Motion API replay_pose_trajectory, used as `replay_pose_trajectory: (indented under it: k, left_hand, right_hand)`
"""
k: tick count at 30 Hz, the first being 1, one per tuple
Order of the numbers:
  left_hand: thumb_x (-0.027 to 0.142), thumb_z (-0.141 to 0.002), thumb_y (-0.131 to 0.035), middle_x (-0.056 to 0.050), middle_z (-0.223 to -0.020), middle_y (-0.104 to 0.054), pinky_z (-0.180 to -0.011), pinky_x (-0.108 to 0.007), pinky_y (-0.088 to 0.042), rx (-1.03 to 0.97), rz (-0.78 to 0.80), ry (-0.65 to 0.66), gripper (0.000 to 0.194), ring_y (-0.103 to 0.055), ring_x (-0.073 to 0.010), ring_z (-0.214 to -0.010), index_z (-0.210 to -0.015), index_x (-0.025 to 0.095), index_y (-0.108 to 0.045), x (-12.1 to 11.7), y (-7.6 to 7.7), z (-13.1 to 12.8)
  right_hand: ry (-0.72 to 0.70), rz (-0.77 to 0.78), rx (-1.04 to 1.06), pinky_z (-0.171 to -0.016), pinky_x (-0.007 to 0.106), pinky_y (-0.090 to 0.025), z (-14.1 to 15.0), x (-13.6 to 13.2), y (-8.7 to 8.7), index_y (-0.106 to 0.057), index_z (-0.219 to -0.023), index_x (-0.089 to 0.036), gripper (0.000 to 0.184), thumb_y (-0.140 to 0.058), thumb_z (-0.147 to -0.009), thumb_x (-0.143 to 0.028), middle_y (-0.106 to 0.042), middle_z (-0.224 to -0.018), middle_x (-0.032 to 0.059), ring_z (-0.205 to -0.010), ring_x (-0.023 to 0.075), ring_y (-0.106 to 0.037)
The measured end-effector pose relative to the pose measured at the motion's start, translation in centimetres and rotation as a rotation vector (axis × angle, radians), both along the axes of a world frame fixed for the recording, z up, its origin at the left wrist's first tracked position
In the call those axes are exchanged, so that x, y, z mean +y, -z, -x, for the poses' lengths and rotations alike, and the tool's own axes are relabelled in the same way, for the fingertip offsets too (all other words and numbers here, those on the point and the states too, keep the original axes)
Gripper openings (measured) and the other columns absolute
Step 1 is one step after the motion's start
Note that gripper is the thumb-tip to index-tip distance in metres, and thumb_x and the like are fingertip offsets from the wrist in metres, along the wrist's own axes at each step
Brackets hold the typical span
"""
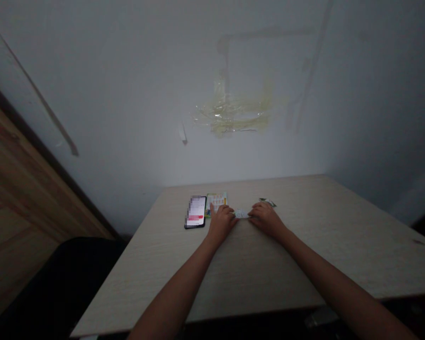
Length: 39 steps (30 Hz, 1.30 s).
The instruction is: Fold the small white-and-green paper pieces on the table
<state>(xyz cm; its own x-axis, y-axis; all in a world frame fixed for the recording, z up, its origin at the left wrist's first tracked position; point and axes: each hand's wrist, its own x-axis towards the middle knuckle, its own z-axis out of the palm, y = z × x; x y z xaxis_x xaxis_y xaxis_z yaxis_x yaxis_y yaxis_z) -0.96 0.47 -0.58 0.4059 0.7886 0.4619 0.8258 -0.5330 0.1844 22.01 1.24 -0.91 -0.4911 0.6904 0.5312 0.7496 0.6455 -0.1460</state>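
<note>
One small printed paper [241,214] stretched left to right along its long axis, its ends held by the left hand [221,223] and right hand [267,219], fingers bent.

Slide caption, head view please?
Left hand and right hand at opposite ends of a small paper, near a lit phone on a table.
</note>
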Motion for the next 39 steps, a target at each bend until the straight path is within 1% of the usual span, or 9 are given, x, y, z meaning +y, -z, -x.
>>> replay_pose_trajectory:
  k: [4, 9, 12, 17, 21, 27, 31, 35, 39]
  left_hand:
    - [0.035, -0.088, -0.064, -0.001, -0.107, -0.071, -0.113, -0.068, 0.003, -0.031, 0.027, 0.004, 0.013, -0.053, -0.0224, -0.115, -0.095, 0.028, -0.072, -0.3, -0.1, 0.1]
    - [0.039, -0.086, -0.066, -0.001, -0.112, -0.070, -0.113, -0.067, -0.001, -0.077, 0.106, -0.016, 0.014, -0.051, -0.0241, -0.117, -0.093, 0.030, -0.074, -0.6, -0.1, 0.3]
    - [0.038, -0.087, -0.065, -0.002, -0.112, -0.070, -0.111, -0.068, -0.004, -0.107, 0.139, -0.055, 0.013, -0.052, -0.0247, -0.117, -0.091, 0.030, -0.074, -0.7, 0.0, 0.3]
    - [0.034, -0.087, -0.064, -0.002, -0.112, -0.070, -0.110, -0.067, -0.011, -0.159, 0.154, -0.123, 0.012, -0.053, -0.0245, -0.116, -0.086, 0.027, -0.074, -0.6, 0.0, -0.1]
    - [0.033, -0.086, -0.065, -0.003, -0.115, -0.068, -0.109, -0.066, -0.013, -0.177, 0.144, -0.168, 0.011, -0.052, -0.0252, -0.117, -0.083, 0.026, -0.074, -0.5, -0.2, -0.4]
    - [0.032, -0.084, -0.066, -0.002, -0.123, -0.064, -0.108, -0.067, -0.014, -0.144, 0.124, -0.199, 0.008, -0.045, -0.0274, -0.124, -0.086, 0.027, -0.072, -0.7, -0.3, -0.6]
    - [0.034, -0.083, -0.067, -0.002, -0.122, -0.062, -0.108, -0.066, -0.014, -0.154, 0.151, -0.225, 0.009, -0.044, -0.0271, -0.124, -0.088, 0.029, -0.072, -0.7, -0.3, -0.5]
    - [0.034, -0.084, -0.066, -0.002, -0.123, -0.062, -0.108, -0.070, -0.010, -0.170, 0.168, -0.228, 0.009, -0.043, -0.0279, -0.124, -0.087, 0.029, -0.072, -0.6, -0.4, -0.6]
    - [0.033, -0.085, -0.065, -0.003, -0.125, -0.062, -0.107, -0.073, -0.010, -0.167, 0.175, -0.238, 0.010, -0.042, -0.0295, -0.126, -0.085, 0.028, -0.073, -0.6, -0.7, -0.7]
  right_hand:
    - [-0.005, 0.031, 0.022, -0.096, 0.038, -0.040, 0.0, 0.2, 0.1, -0.072, -0.094, -0.020, 0.015, -0.058, -0.088, -0.020, -0.070, -0.095, 0.0080, -0.102, 0.0227, -0.057]
    - [-0.001, 0.068, 0.080, -0.093, 0.037, -0.042, 0.0, 0.0, 0.0, -0.073, -0.092, -0.019, 0.016, -0.057, -0.089, -0.018, -0.069, -0.096, 0.0085, -0.100, 0.0223, -0.058]
    - [-0.001, 0.075, 0.117, -0.092, 0.036, -0.043, 0.1, -0.3, -0.2, -0.073, -0.091, -0.018, 0.016, -0.057, -0.089, -0.018, -0.070, -0.094, 0.0089, -0.099, 0.0225, -0.058]
    - [0.032, 0.078, 0.145, -0.091, 0.038, -0.043, 0.5, -0.4, -0.2, -0.073, -0.093, -0.017, 0.015, -0.059, -0.088, -0.018, -0.071, -0.091, 0.0089, -0.093, 0.0225, -0.060]
    - [0.035, 0.102, 0.148, -0.090, 0.038, -0.043, 0.6, 0.0, 0.1, -0.073, -0.094, -0.017, 0.016, -0.060, -0.089, -0.023, -0.072, -0.090, 0.0092, -0.092, 0.0228, -0.060]
    - [0.037, 0.168, 0.202, -0.089, 0.037, -0.044, 0.7, 0.7, 0.6, -0.074, -0.094, -0.017, 0.016, -0.062, -0.087, -0.026, -0.073, -0.091, 0.0088, -0.091, 0.0228, -0.062]
    - [0.053, 0.209, 0.240, -0.089, 0.036, -0.043, 0.8, 1.0, 0.7, -0.075, -0.092, -0.017, 0.016, -0.062, -0.086, -0.026, -0.074, -0.092, 0.0087, -0.092, 0.0228, -0.062]
    - [0.078, 0.251, 0.214, -0.090, 0.036, -0.042, 0.9, 1.2, 0.9, -0.076, -0.092, -0.018, 0.018, -0.061, -0.087, -0.028, -0.074, -0.092, 0.0081, -0.093, 0.0226, -0.062]
    - [0.113, 0.239, 0.185, -0.089, 0.035, -0.042, 1.0, 1.4, 1.1, -0.076, -0.091, -0.019, 0.021, -0.058, -0.088, -0.029, -0.072, -0.091, 0.0080, -0.092, 0.0220, -0.061]
